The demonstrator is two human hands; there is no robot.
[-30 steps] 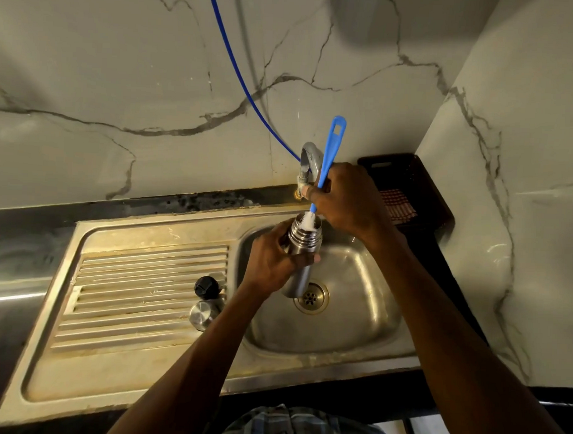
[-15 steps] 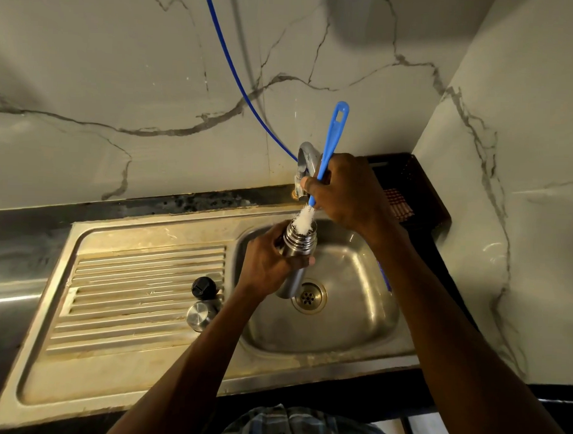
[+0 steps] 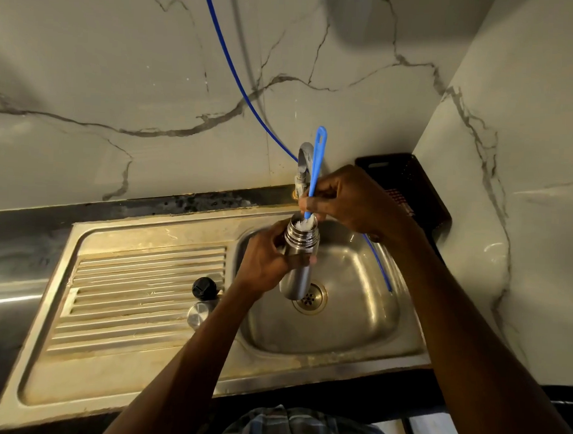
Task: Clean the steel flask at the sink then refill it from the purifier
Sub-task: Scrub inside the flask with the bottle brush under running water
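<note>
**A:** Nearest to me, what's my left hand doing?

**B:** It's wrapped round the steel flask, holding it over the sink basin, above the drain.

**A:** Which way does the flask run?

**B:** Near upright, mouth up, tipped slightly toward the right hand just above it.

**A:** And that hand?

**B:** It pinches the blue bottle brush, bristles in the mouth. I'd stroke along that axis. Behind sits the tap.

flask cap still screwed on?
No. The steel flask has an open mouth with the blue brush in it; a black cap lies on the drainboard.
</note>
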